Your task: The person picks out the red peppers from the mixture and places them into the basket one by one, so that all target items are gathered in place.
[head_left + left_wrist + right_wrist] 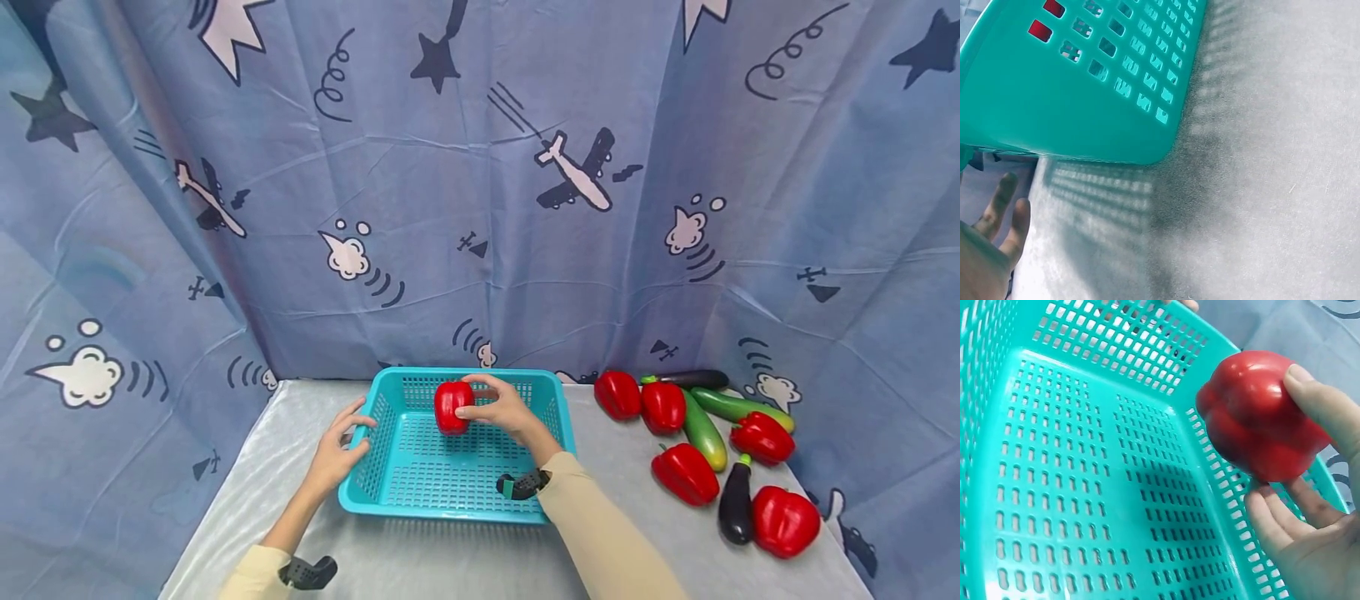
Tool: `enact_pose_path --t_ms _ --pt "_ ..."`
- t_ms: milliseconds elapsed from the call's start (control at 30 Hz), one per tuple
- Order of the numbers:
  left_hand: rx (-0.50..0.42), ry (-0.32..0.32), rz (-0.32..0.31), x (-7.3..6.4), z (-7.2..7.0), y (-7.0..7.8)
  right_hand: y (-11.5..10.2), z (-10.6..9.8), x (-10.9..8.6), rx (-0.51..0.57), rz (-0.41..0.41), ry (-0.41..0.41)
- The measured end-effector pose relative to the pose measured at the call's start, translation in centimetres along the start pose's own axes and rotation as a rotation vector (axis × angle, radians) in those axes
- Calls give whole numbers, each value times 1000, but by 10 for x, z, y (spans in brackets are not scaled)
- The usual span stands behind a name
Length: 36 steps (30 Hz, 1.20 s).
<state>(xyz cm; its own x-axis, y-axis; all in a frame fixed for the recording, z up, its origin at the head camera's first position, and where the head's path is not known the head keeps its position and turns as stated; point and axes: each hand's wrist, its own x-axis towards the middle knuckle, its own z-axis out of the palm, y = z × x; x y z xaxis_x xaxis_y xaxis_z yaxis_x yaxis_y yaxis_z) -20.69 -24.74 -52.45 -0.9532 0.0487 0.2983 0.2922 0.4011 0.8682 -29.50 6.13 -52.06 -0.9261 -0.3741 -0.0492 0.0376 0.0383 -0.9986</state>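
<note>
A red bell pepper (452,407) is held by my right hand (504,408) over the turquoise basket (450,514). In the right wrist view, thumb and fingers grip the pepper (1259,415) from opposite sides, above the slotted basket floor (1079,487). My left hand (339,450) is at the basket's left end, fingers spread and slightly bent around the rim; whether they touch it I cannot tell. The left wrist view has that hand (991,244) beside the basket's outer wall (1054,100), with red showing through the holes.
Right of the basket lie several red bell peppers (684,475), two green cucumber-like vegetables (703,432) and two eggplants (737,504) on a pale cloth-covered table (465,558). A blue patterned curtain (450,208) hangs behind and along both sides.
</note>
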Motion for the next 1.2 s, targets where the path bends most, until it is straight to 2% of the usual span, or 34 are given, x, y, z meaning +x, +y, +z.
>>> enact_pose_path --t_ms 67,133,233,333,633,733,1000,1200 --pt "-2 3 8 0 0 -1 3 4 2 3 19 -5" --pt "-1 1 13 -2 -1 12 5 7 4 7 41 -8" --pt "11 -5 4 -2 -3 17 10 12 6 32 65 -18" --pt "17 -7 -1 -2 -3 16 14 17 9 52 77 -21" --pt "0 -8 -8 -2 -2 13 20 21 13 21 79 -28" --pt "-10 -2 -10 -1 0 9 22 20 14 -13 87 -15" --pt "6 16 -14 4 3 -25 25 23 17 -62 104 -21" --pt "-14 7 -18 5 2 -29 23 26 18 -45 124 -26"
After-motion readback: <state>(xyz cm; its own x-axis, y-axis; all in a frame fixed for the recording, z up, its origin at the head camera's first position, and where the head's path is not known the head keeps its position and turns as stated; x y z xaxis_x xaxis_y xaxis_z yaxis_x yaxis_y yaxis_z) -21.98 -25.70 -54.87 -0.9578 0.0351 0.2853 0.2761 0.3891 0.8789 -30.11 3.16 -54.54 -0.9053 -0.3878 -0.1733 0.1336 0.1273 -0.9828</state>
